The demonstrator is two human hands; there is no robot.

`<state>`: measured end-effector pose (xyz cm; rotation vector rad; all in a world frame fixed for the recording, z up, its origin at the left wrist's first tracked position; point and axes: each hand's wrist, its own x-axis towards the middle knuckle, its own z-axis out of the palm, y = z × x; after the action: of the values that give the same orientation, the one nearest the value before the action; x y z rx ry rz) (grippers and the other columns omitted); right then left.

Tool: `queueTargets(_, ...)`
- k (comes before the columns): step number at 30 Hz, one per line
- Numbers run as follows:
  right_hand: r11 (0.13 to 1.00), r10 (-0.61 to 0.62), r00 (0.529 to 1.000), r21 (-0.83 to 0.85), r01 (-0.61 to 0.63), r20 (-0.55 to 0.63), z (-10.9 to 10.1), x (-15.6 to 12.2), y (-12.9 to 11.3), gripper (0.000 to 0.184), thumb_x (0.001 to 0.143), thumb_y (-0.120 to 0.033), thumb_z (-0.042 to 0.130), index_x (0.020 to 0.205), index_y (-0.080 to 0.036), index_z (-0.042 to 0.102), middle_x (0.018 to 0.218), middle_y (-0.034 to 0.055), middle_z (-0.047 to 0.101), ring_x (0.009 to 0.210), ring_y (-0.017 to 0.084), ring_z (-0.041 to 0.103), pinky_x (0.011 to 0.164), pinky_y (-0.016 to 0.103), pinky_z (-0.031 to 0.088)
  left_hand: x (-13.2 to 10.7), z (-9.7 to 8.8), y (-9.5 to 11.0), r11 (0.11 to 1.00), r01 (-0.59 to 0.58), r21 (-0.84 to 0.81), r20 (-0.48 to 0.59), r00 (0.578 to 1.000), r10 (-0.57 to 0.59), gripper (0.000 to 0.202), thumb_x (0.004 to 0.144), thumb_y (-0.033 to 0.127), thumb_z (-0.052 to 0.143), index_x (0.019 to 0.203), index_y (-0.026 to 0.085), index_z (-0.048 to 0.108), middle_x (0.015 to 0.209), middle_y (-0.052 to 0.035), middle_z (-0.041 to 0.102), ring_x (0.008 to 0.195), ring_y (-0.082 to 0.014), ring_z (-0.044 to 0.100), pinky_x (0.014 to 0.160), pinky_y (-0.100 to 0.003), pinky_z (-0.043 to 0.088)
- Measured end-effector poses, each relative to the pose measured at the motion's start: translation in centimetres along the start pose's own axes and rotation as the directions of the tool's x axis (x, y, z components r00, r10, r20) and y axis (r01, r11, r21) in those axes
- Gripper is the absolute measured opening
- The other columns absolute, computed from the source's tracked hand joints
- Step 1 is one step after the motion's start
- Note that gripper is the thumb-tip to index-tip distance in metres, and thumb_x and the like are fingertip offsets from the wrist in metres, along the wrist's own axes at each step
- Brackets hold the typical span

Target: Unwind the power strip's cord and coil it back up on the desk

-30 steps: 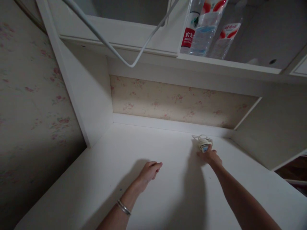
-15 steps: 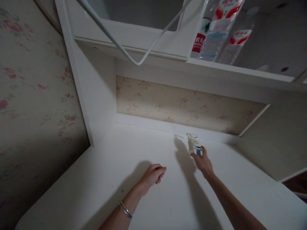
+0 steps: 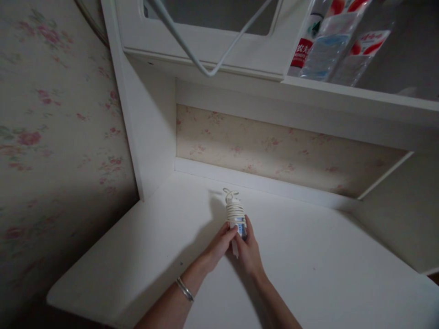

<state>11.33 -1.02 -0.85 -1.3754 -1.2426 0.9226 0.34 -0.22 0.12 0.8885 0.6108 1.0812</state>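
A small white device wrapped in a coiled white cord (image 3: 235,213), with a blue patch near its lower end, is held upright over the white desk (image 3: 308,269). My right hand (image 3: 249,250) grips its lower end from the right. My left hand (image 3: 219,244), with a silver bangle on its wrist, meets it from the left, fingertips pinching the same lower end. Both hands are closed on the device near the middle of the desk.
A shelf (image 3: 360,98) above the desk carries several plastic water bottles (image 3: 322,45) with red labels. A white wire hanger (image 3: 206,50) hangs in front of a cabinet door. Floral wallpaper (image 3: 51,137) covers the left wall and the desk's back panel.
My right hand has carried the corded device from the back right of the desk leftward to the middle. My left hand has moved up and taken hold of it too.
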Motion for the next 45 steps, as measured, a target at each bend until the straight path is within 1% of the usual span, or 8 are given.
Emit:
queueTargets(5,0.995,0.001,0.999,-0.102,0.003,0.035,-0.1,-0.8,-0.1,0.07,0.086,-0.05,0.052,0.146,-0.022,0.03,0.124,0.0081,0.062,0.106,0.023,0.061,0.088,0.034,0.048,0.0,-0.1,0.0,1.0,-0.012,-0.009,-0.105,0.994,0.011,0.038,0.077,0.035,0.066,0.109,0.015,0.059,0.105,-0.0088,0.065,0.097,-0.021,0.06,0.086,-0.031,0.045)
queueTargets(12,0.793,-0.422,0.906,-0.475,0.381,0.022,-1.7,-0.3,0.8,0.038,0.089,-0.042,0.051,0.117,-0.02,0.062,0.1,0.0096,0.063,0.089,0.02,0.06,0.08,0.034,0.049,0.0,-0.2,-0.8,0.998,0.06,-0.018,-0.223,0.973,-0.063,0.035,0.077,0.045,0.066,0.097,0.019,0.054,0.08,0.0007,0.061,0.064,-0.0127,0.059,0.06,-0.024,0.044)
queueTargets(18,0.706,-0.509,0.86,-0.558,0.437,0.03,-2.8,0.1,0.8,0.024,0.092,-0.038,0.047,0.102,-0.02,0.061,0.1,0.0078,0.061,0.09,0.019,0.058,0.077,0.03,0.047,-0.5,0.1,-0.9,0.969,0.224,0.107,-0.162,0.965,-0.205,0.041,0.078,0.051,0.062,0.102,0.019,0.055,0.078,0.0006,0.061,0.063,-0.0125,0.059,0.057,-0.022,0.043)
queueTargets(24,0.912,-0.256,0.956,-0.365,0.189,-0.145,-2.6,0.2,0.6,0.031,0.092,-0.046,0.043,0.1,-0.02,0.057,0.083,0.0039,0.063,0.071,0.018,0.058,0.065,0.029,0.043,-0.6,0.1,-0.5,0.932,0.326,0.159,-0.14,0.942,-0.305,0.046,0.075,0.046,0.066,0.109,0.018,0.055,0.076,-0.0012,0.062,0.055,-0.0148,0.059,0.05,-0.025,0.046)
queueTargets(29,0.998,-0.062,0.95,-0.002,0.065,-0.305,-2.5,1.1,0.5,0.04,0.089,-0.05,0.046,0.114,-0.021,0.056,0.091,0.0032,0.066,0.078,0.017,0.059,0.067,0.027,0.044,-0.6,0.1,-0.1,0.921,0.375,0.105,-0.138,0.923,-0.36,0.042,0.076,0.04,0.064,0.11,0.016,0.054,0.086,-0.0062,0.065,0.066,-0.0216,0.067,0.051,-0.028,0.049)
queueTargets(36,0.947,0.179,0.892,0.319,-0.042,-0.416,-3.3,2.5,2.0,0.032,0.083,-0.052,0.055,0.095,-0.023,0.052,0.076,-0.0046,0.061,0.048,0.009,0.049,0.046,0.023,0.043,-0.3,0.0,-0.1,0.937,0.345,-0.044,-0.16,0.924,-0.348,0.035,0.08,0.038,0.063,0.106,0.015,0.056,0.085,-0.0063,0.066,0.072,-0.0228,0.069,0.056,-0.029,0.053)
queueTargets(41,0.828,0.348,0.889,0.543,-0.141,-0.299,-3.7,3.2,2.8,0.026,0.08,-0.041,0.062,0.091,-0.023,0.047,0.074,-0.0048,0.063,0.054,0.012,0.059,0.055,0.028,0.053,-0.5,-0.3,0.8,0.95,0.288,-0.117,-0.157,0.94,-0.304,0.037,0.079,0.036,0.063,0.108,0.015,0.057,0.087,-0.008,0.068,0.07,-0.0214,0.069,0.055,-0.027,0.052)
queueTargets(45,0.736,0.347,0.913,0.665,-0.123,-0.215,-3.8,3.3,2.9,0.025,0.077,-0.033,0.068,0.088,-0.022,0.049,0.075,-0.0019,0.068,0.059,0.013,0.063,0.06,0.027,0.053,-1.1,-0.3,1.5,0.939,0.319,-0.129,-0.011,0.946,-0.323,0.036,0.081,0.037,0.061,0.109,0.013,0.059,0.085,-0.0093,0.067,0.062,-0.0191,0.067,0.05,-0.025,0.049)
